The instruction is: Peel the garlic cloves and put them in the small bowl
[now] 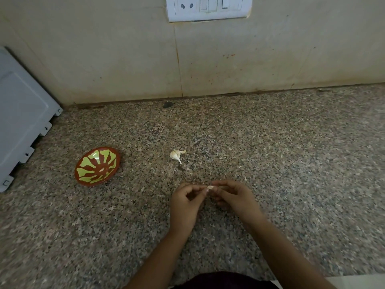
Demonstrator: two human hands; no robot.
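Observation:
A small white garlic clove (210,187) is pinched between the fingertips of my left hand (186,202) and my right hand (233,197), just above the speckled granite counter (270,153). Most of the clove is hidden by the fingers. Farther back on the counter lies a cluster of unpeeled garlic cloves (176,155) with a papery tail. The small bowl (97,166), red-brown with a yellow-green pattern, stands to the left, tilted, with nothing visible inside.
A grey-white appliance (23,113) stands at the left edge against the wall. The beige tiled wall carries a white socket and switch plate (208,7). A small dark scrap (181,168) lies near the garlic cluster.

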